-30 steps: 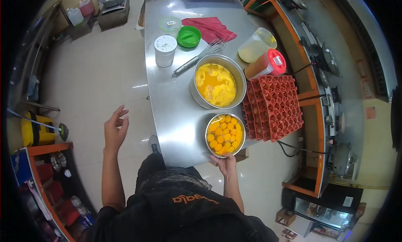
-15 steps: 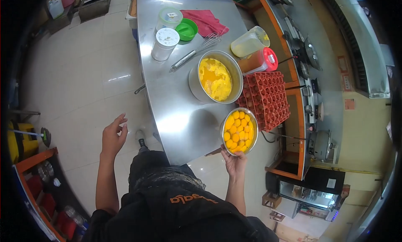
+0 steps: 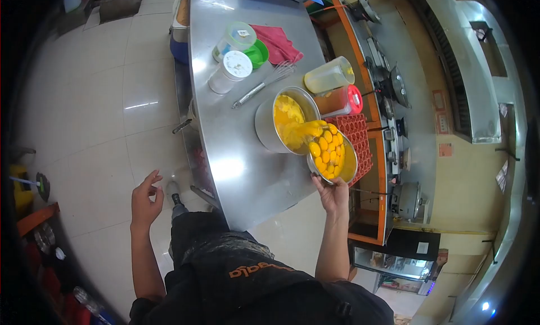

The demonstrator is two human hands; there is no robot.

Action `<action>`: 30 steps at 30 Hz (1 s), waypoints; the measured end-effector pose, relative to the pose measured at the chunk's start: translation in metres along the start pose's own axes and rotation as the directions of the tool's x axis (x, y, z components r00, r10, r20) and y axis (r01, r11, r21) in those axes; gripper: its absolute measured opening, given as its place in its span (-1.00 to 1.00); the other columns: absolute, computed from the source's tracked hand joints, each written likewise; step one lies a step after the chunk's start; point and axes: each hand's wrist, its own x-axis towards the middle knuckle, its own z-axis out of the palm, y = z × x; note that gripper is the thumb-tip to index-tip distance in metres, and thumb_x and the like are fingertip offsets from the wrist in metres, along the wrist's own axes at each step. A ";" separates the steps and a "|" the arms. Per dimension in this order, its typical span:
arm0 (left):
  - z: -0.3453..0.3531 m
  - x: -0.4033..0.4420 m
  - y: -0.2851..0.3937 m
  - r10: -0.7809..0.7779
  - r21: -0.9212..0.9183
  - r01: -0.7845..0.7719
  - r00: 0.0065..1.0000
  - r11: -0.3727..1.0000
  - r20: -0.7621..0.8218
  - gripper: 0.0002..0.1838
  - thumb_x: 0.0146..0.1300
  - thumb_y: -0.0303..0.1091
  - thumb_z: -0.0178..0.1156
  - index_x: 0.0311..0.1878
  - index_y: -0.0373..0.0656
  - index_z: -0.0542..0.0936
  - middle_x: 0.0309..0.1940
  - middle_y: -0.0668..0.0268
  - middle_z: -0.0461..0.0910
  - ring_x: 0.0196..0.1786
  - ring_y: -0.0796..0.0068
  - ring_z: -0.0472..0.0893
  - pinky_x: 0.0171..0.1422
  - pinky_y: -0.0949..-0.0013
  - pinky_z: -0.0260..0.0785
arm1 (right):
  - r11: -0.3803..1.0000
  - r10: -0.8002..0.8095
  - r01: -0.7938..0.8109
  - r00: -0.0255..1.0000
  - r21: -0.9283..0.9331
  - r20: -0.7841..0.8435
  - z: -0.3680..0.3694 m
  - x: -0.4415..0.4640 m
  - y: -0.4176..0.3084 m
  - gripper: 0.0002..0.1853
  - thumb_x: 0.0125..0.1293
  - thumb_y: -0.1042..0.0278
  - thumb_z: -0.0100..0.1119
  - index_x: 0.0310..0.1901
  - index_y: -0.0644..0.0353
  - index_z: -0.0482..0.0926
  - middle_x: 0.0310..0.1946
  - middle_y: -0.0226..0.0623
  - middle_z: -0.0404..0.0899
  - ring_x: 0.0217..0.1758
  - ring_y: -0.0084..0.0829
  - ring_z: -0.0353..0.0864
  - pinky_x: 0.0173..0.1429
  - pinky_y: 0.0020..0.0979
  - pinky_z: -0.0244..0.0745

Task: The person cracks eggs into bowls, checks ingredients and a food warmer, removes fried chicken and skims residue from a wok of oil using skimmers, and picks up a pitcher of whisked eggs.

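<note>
My right hand grips the near rim of a metal bowl of egg yolks. That bowl is tilted, and yolks are sliding over its far edge into a deep metal pot. Inside the pot lies a yellow egg mixture. Away to the left, my left hand hangs over the floor beside the table, holding nothing, with its fingers loosely bent and apart. A whisk rests on the table just beyond the pot.
The steel table also carries a white-lidded jar, a green lid, a red cloth, a clear jug and a red-lidded jug. Red egg trays stand behind the bowl. Stoves line the right side.
My right hand has lifted the bowl of yolks away from me and tipped it against the pot's rim; yolks now pour in. My left hand stays low at the left, empty.
</note>
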 end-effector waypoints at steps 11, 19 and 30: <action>-0.009 -0.033 -0.059 -0.170 -0.235 0.165 0.985 0.958 -0.003 -0.41 0.05 -0.70 -0.02 0.23 -0.20 0.41 -0.03 0.15 0.61 -0.32 0.52 0.62 -0.21 0.48 0.48 | 0.995 -0.025 0.008 0.985 -0.099 -0.172 0.032 0.018 -0.023 -0.52 0.29 0.55 -0.33 0.26 0.48 0.08 0.17 0.24 0.28 0.15 0.22 0.40 0.16 0.01 0.54; -0.011 -0.033 -0.058 -0.220 -0.297 0.205 0.975 0.932 -0.016 -0.39 0.02 -0.72 -0.01 0.23 -0.20 0.42 -0.04 0.14 0.61 -0.31 0.54 0.61 -0.18 0.50 0.50 | 0.962 -0.159 0.083 0.945 -0.259 -0.286 0.068 0.028 -0.037 -0.44 0.19 0.64 -0.35 0.29 0.35 -0.01 0.19 0.08 0.25 0.13 0.11 0.45 0.05 0.06 0.61; -0.020 -0.047 -0.068 -0.266 -0.227 0.245 0.962 0.943 -0.066 -0.41 0.03 -0.72 -0.03 0.20 -0.18 0.44 -0.04 0.16 0.62 -0.31 0.51 0.61 -0.20 0.48 0.50 | -0.030 -0.872 0.472 0.418 -0.881 0.254 0.054 0.076 0.000 -0.27 0.11 0.74 -0.22 0.36 0.29 -0.15 0.32 0.11 -0.01 0.35 -0.04 0.17 0.38 -0.20 0.14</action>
